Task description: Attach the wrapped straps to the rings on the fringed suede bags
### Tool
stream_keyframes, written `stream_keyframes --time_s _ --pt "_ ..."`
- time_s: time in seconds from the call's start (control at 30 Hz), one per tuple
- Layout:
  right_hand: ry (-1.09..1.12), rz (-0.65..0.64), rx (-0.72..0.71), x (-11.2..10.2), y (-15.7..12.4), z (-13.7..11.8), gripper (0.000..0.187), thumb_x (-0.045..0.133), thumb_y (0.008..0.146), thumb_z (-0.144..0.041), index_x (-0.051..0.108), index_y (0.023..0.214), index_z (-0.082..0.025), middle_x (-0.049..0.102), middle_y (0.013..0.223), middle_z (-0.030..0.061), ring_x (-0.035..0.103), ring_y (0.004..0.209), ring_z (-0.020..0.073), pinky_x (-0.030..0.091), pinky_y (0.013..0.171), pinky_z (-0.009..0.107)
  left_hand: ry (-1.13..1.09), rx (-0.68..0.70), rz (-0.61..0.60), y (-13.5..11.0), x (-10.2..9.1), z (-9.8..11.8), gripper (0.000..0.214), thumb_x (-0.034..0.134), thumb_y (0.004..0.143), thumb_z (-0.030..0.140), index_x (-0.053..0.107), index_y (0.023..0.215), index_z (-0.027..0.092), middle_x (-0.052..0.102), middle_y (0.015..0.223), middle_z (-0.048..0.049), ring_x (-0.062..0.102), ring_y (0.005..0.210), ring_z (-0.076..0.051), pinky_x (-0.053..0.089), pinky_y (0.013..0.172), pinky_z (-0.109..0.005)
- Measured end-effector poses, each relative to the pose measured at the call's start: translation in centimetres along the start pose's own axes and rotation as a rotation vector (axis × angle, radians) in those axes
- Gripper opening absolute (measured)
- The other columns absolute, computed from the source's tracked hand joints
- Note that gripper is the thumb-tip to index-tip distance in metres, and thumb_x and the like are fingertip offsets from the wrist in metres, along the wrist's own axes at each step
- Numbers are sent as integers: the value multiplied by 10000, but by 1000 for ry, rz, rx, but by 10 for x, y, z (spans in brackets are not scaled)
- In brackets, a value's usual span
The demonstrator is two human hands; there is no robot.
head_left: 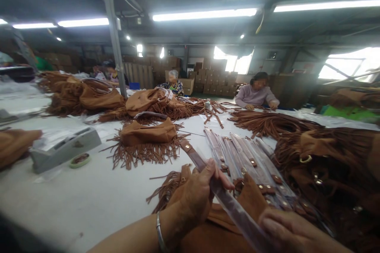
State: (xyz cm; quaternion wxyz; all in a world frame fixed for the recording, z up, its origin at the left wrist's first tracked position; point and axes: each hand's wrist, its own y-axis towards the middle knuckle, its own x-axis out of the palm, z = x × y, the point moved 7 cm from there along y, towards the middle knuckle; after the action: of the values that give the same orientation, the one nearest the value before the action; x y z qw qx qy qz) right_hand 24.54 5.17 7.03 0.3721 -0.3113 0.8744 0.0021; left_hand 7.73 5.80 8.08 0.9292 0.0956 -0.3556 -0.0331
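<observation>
- Far left, on the white surface (97, 201): a brown bag (14, 146) at the edge, then a grey dispenser (63, 148) with a small tape roll (79, 160) just beside it.
- Further back, left of centre: a fringed bag (147, 134) lying flat, fringe fanned out below it; more of the same heaped behind, around a post (114, 35).
- Low centre: left hand (196, 195), bracelet (160, 235) at the wrist, grip pinching the strap (234, 209) near its middle, thumb on top and fingers beneath.
- Strap itself: long, narrow, brown, a metal stud near the far end, cased in clear glossy film; held slanted, far end up and left, near end down and right, just above an open bag (252, 201) lying under both hands.
- Judged from that: sleeving done on this strap; no join to the open bag to be seen yet.
- Right of the strap: a row of straps (237, 150) in the same film, side by side on the surface and touching, finished pieces by the look of them.
- Bottom right: right hand (285, 229), blurred, grip closed over the strap's near end as far as the blur allows.
- Far right: a dark heap (332, 166) of fringed bags with rings and studs, probably work left to do; loose fringe (267, 122) behind it.
- Across the surface, well apart: two seated workers (257, 93), hands on their own pieces.
</observation>
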Motion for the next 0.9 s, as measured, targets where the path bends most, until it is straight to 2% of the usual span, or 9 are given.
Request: stream_keyframes --time_s 0.13,0.27,0.37,0.47,0.6,0.67,0.73,0.8,0.9 --pt "-131 252 -214 -39 10 -70 479 377 858 -562 549 1104 -189 554 1080 77 498 1001 228 385 871 315 224 28 69 -7 1 -8 502 400 884 487 579 640 86 575 670 -84 531 691 -153 411 738 -281" --pt "-86 215 -448 -26 42 -139 403 341 901 -437 592 868 -124 582 837 60 528 761 165 403 702 265 307 2 87 -13 13 -19 474 412 864 496 532 625 105 533 569 -54 497 558 -133 405 585 -253" --pt "110 45 -365 2 68 -145 419 386 900 -446 574 765 -97 527 649 26 435 546 98 344 521 209 282 -45 17 -18 23 -24 326 459 842 416 541 762 111 551 600 -39 532 544 -147 415 528 -243" --pt "311 -68 -305 20 74 -136 420 417 901 -441 575 760 -77 573 688 52 463 546 81 366 521 181 328 -82 -40 -23 26 -16 335 453 840 405 563 913 97 585 679 -51 557 559 -153 438 531 -250" --pt "571 -104 -293 7 68 -122 366 478 872 -460 482 745 -116 557 669 41 536 552 113 426 497 191 707 -136 -428 -29 30 4 450 592 762 442 567 1082 126 604 996 -80 577 890 -200 462 747 -274" --pt "679 -87 -295 -4 69 -114 335 477 870 -473 440 798 -148 489 633 -10 489 457 98 410 422 194 1049 -72 -476 -23 8 17 456 673 688 443 609 1039 158 597 1031 -61 541 956 -209 428 810 -280" --pt "613 -20 -283 -9 76 -104 307 422 897 -466 420 833 -166 432 605 -41 379 361 64 328 351 172 1318 14 -191 -3 -39 35 350 655 692 426 645 907 150 613 921 -51 540 882 -197 410 783 -279" --pt "283 127 -225 -4 88 -87 276 363 930 -416 426 838 -163 452 597 -31 369 363 67 285 356 174 1374 -58 56 18 -93 40 274 582 739 385 629 822 129 615 821 -50 547 776 -171 409 691 -252" --pt "-391 376 -135 19 108 -62 183 358 944 -279 461 884 -140 566 702 54 567 609 164 365 502 226 1389 -200 244 47 -154 33 272 506 773 342 593 805 87 598 720 -63 529 634 -147 372 559 -228"
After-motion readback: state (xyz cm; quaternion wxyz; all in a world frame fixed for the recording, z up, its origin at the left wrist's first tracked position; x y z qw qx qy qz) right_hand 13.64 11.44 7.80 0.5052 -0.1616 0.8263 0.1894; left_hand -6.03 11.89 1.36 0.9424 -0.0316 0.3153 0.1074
